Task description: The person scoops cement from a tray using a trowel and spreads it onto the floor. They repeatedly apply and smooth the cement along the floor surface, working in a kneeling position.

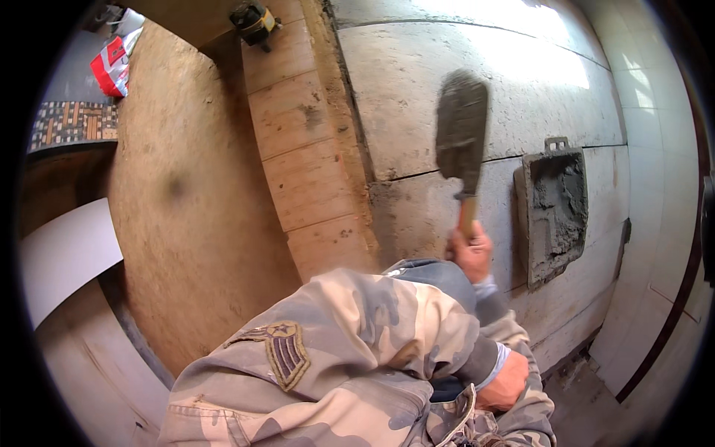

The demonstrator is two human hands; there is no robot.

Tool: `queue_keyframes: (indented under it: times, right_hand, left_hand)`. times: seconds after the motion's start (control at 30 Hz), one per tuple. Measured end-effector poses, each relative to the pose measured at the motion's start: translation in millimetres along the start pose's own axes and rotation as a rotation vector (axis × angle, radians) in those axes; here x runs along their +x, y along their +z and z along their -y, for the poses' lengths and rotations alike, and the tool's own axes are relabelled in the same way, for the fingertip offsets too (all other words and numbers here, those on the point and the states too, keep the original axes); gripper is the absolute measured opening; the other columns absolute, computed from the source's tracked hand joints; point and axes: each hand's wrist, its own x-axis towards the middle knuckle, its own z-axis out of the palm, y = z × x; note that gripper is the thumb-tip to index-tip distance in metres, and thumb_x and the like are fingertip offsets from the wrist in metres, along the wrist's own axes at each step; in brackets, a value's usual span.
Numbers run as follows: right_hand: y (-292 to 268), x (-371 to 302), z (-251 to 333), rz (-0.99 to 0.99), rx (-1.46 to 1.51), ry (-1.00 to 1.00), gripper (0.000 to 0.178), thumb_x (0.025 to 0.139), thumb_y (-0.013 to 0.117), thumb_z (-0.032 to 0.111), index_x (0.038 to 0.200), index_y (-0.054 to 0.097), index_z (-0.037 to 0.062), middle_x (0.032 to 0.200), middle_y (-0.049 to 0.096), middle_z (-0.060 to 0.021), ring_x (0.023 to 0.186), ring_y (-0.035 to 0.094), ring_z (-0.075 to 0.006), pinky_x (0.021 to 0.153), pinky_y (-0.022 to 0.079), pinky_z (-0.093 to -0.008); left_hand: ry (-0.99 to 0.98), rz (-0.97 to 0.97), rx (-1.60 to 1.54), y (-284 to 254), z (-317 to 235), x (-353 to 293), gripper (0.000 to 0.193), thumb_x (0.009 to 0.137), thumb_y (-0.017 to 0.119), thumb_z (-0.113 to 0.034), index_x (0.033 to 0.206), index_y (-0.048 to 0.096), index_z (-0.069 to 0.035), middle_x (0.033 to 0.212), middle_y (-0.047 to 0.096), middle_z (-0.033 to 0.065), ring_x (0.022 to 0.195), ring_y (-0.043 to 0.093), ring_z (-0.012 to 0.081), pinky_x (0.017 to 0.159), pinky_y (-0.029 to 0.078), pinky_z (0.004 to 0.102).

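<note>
My right hand is wrapped round the wooden handle of a trowel, which points away from me over the pale slabs. Grey mortar coats its broad blade, slightly smeared by motion. Right of it, a shallow rectangular tub rests on the slabs, with wet grey mortar inside. My left arm, in a camouflage sleeve, crosses my body. My left hand is curled closed against my right forearm's sleeve; its fingertips are hidden, so what it grips, if anything, does not show.
Large pale slabs meet a white tiled wall at right. A tan tiled ledge borders them at left, bearing a small black-and-yellow device. Beyond lie a brown surface, a white panel and a red-and-white bag.
</note>
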Motion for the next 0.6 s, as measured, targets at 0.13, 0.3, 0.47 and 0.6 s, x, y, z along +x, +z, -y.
queue_keyframes:
  times: [0.13,0.3,0.47,0.6]
  right_hand:
    - [49.9,23.9,-63.7,0.008,-0.125,0.067,0.018,0.096,0.068,0.012,0.110,0.064,0.0013,0.077,0.064,-0.0009,0.065,0.057,-0.0094,0.059,0.048,-0.0287]
    - [33.3,59.7,-136.2,0.102,-0.295,0.027,0.027,0.096,0.069,0.021,0.111,0.065,-0.0007,0.078,0.066,-0.0018,0.066,0.061,-0.0146,0.061,0.051,-0.0338]
    - [14.5,132.5,15.5,0.072,-0.173,0.149,0.029,0.102,0.061,0.034,0.110,0.064,0.0059,0.061,0.051,0.0032,0.048,0.047,-0.0070,0.043,0.039,-0.0257]
    - [-89.8,126.5,98.5,0.034,-0.188,-0.047,0.029,0.104,0.060,0.034,0.112,0.063,0.0055,0.062,0.048,0.0051,0.048,0.039,-0.0045,0.043,0.032,-0.0228]
  left_hand:
    - [-0.026,-0.165,0.001,-16.5,6.1,-31.1,0.020,0.058,0.072,-0.032,0.054,0.065,-0.013,0.056,0.063,0.0094,0.058,0.067,0.0314,0.052,0.052,0.0437]
    - [-0.249,-0.209,0.128,-55.5,24.9,-43.5,0.019,0.067,0.066,-0.027,0.061,0.062,-0.010,0.061,0.066,0.0118,0.061,0.068,0.0339,0.057,0.055,0.0454]
    - [-0.370,-0.417,0.338,-97.1,37.1,-73.9,0.019,0.068,0.069,-0.023,0.071,0.055,-0.011,0.068,0.059,0.0056,0.064,0.063,0.0261,0.060,0.048,0.0409]
    - [-0.508,-0.402,0.435,-128.9,43.6,-84.4,0.023,0.066,0.070,-0.016,0.070,0.048,-0.010,0.065,0.050,0.0059,0.059,0.056,0.0266,0.055,0.044,0.0395]
